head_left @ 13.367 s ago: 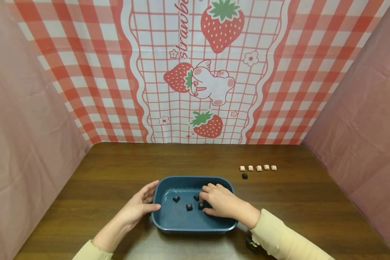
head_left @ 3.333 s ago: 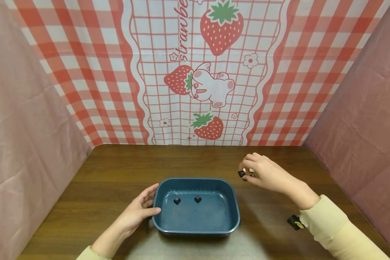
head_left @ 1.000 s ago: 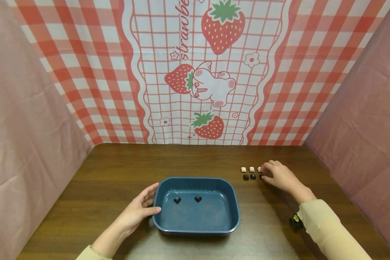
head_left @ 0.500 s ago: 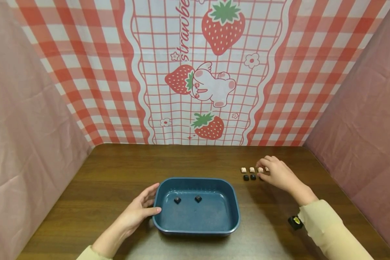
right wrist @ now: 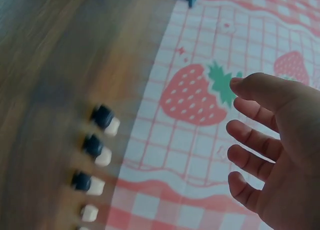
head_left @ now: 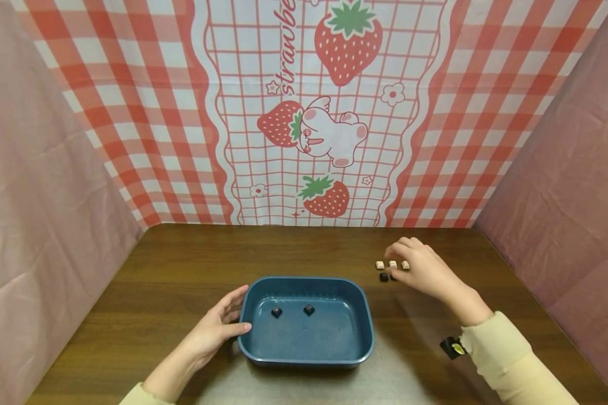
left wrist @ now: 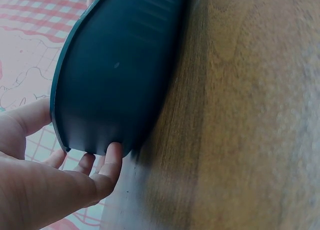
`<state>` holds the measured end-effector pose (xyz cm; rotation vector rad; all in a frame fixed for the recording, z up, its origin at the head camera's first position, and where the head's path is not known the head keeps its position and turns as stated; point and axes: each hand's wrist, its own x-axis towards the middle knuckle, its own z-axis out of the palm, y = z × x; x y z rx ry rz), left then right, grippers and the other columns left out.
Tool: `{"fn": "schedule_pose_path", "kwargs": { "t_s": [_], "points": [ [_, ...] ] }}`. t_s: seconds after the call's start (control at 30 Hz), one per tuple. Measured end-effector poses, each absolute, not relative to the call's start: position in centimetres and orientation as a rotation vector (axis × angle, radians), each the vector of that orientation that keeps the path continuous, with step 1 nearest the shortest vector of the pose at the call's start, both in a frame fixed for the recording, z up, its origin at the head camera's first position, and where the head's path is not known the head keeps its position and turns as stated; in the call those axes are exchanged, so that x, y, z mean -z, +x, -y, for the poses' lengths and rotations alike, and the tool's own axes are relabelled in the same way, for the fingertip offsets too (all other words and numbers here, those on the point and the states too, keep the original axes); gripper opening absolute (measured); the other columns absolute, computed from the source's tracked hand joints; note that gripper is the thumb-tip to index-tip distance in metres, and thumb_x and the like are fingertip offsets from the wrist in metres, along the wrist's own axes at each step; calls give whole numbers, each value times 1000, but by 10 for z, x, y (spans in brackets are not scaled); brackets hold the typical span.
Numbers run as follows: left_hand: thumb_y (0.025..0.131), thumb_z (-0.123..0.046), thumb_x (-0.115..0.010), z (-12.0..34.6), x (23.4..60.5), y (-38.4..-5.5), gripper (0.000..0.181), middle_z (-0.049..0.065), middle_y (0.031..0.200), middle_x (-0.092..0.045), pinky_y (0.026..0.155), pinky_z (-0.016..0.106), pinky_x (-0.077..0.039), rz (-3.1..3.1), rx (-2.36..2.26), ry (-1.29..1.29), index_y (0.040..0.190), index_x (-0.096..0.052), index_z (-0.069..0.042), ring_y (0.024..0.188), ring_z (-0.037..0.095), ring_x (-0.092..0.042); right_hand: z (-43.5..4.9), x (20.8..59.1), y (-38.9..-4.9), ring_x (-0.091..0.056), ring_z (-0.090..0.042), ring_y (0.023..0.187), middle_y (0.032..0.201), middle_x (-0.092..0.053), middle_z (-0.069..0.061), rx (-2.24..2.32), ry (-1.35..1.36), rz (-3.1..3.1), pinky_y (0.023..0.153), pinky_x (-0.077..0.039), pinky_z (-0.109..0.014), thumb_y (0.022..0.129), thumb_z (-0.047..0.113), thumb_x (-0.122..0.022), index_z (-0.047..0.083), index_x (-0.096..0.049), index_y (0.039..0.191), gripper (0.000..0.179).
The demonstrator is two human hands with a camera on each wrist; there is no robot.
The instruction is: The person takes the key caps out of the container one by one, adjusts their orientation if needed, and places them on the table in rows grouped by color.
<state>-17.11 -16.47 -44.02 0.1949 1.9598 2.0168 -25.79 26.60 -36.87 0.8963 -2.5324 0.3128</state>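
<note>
My left hand (head_left: 208, 332) holds the left end of a blue plastic basin (head_left: 304, 346), thumb over the rim and fingers against the outer wall. The left wrist view shows these fingertips (left wrist: 115, 150) on the wall. Two black keycaps, a left one (head_left: 276, 311) and a right one (head_left: 309, 310), lie in the basin. My right hand (head_left: 428, 273) is above the keycap rows at the right, fingers loosely bent and holding nothing. In the right wrist view, three black keycaps (right wrist: 102, 116) stand in a row beside a row of white keycaps (right wrist: 103, 157).
The wooden table (head_left: 192, 264) carries the basin and the keycap rows. A red-and-white strawberry cloth (head_left: 334, 112) hangs behind its far edge, with pink curtains (head_left: 45, 197) at both sides. A black device (head_left: 452, 347) sits at my right wrist.
Since the first frame, several black keycaps have left the basin and the black row has grown from one to three. Just now my right hand has let go of the third and moved left.
</note>
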Motion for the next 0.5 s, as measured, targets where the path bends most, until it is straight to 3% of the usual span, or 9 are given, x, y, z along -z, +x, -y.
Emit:
{"fn": "schedule_pose_path", "kwargs": {
  "t_s": [0.5],
  "points": [
    [82,3,-65,165,439,-171,76,24,145,-33,92,34,-44,-1975,-2003,185,147,-26,-6,126,39,-40,-221,359,-242,-53,-18,87,95,-61,1,-332,937,2530,72,-43,-40,71,23,-80,16,-64,94,29]
  ]
}}
